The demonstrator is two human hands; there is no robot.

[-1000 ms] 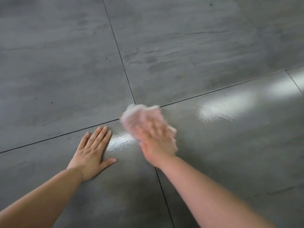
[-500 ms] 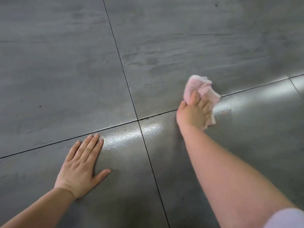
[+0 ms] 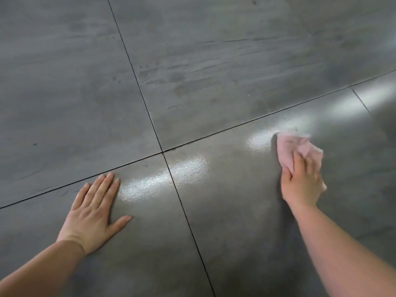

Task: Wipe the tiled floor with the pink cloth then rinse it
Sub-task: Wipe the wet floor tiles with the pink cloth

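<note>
We see the right hand (image 3: 302, 179) palm-down on the pink cloth (image 3: 288, 150). Its fingers (image 3: 308, 162) are stretched nearly straight over the fabric and the thumb lies along the cloth's left side. It presses the cloth to the floor rather than closing round it, though motion blur softens the fingertips. The cloth is soft and crumpled, bunched into an irregular wad. Most of it spreads beyond the fingertips, and a small pale corner pokes out by the heel of the hand. It lies on the near right tile, just this side of the seam that runs across the frame.

The left hand (image 3: 94, 213) lies flat on the near left tile, well apart from the cloth. Its fingers are straight and close together, its thumb is splayed to the right, and it holds nothing.

The tiled floor (image 3: 64, 82) is made of large, smooth, dark grey square slabs with a stone-like mottling. Thin dark grout lines (image 3: 139, 86) separate them and cross between the two hands. Bright glossy patches (image 3: 162, 179) with a fine pebbled sheen lie on the near tiles between the hands and beside the cloth. The far right tile carries dull, streaky smears (image 3: 214, 67) running roughly sideways across its matte surface.
</note>
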